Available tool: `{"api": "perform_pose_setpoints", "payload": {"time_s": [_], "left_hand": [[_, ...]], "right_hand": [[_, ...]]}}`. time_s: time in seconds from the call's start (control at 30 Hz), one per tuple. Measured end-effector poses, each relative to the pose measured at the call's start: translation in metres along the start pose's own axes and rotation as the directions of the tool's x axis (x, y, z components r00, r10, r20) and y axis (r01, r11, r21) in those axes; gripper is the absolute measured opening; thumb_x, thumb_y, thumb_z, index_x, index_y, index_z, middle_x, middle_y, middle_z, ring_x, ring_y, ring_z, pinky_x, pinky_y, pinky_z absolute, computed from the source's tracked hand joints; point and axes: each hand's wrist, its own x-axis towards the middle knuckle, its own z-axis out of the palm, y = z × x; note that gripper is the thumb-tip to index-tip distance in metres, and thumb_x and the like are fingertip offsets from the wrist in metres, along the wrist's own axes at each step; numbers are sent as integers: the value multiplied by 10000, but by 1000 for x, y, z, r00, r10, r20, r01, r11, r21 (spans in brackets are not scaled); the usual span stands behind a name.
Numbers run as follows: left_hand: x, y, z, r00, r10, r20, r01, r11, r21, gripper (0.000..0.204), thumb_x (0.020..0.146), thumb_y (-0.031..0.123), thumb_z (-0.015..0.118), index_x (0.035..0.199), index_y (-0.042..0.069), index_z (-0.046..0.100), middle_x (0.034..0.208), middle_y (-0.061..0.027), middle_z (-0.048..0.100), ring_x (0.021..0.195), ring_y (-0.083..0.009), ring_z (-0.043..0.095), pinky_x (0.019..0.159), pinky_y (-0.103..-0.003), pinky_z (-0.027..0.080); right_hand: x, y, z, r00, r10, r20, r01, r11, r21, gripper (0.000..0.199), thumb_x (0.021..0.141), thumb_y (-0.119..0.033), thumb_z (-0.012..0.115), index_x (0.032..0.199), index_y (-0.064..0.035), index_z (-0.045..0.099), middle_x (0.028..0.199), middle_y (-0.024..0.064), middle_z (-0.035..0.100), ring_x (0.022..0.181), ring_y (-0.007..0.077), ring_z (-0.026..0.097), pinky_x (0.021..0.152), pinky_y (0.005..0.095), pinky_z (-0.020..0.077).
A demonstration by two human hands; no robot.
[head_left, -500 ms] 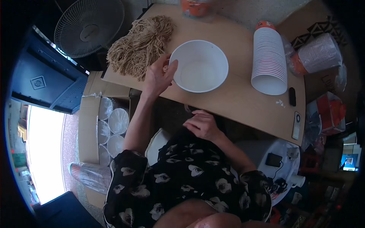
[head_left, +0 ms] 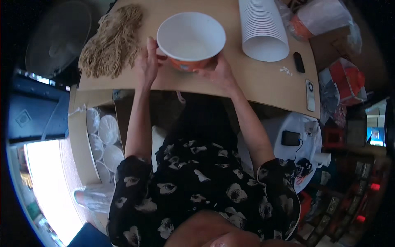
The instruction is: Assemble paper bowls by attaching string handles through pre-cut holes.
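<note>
A round paper bowl [head_left: 191,39], white inside and orange outside, sits on the brown cardboard table top [head_left: 263,82]. My left hand [head_left: 149,61] grips its left rim. On the bowl's right lower side my right hand [head_left: 218,72] holds the orange wall. A pile of tan string-like cords [head_left: 111,41] lies just left of my left hand. A long lying stack of white bowls [head_left: 263,29] rests to the right of the held bowl.
A cardboard box with several white lids [head_left: 103,140] stands at my left below the table. A black fan [head_left: 57,37] is at far left. Small dark devices [head_left: 299,61] lie on the table's right part. A phone [head_left: 290,138] lies on a white stool.
My right hand came up from my lap to the bowl's right side. The bowl now sits between both hands, and the view has shifted closer to the table.
</note>
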Motion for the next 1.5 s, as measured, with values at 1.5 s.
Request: {"api": "perform_pose_setpoints", "payload": {"time_s": [1.5], "left_hand": [[-54, -53, -29, 919, 370, -136, -334, 914, 230, 192, 939, 134, 635, 1089, 28, 690, 880, -196, 721, 752, -285, 725, 678, -365, 555]], "right_hand": [[-52, -32, 57, 982, 175, -65, -169, 982, 89, 750, 763, -188, 881, 1366, 22, 487, 1308, 148, 603, 1208, 249, 570, 1062, 374, 428]]}}
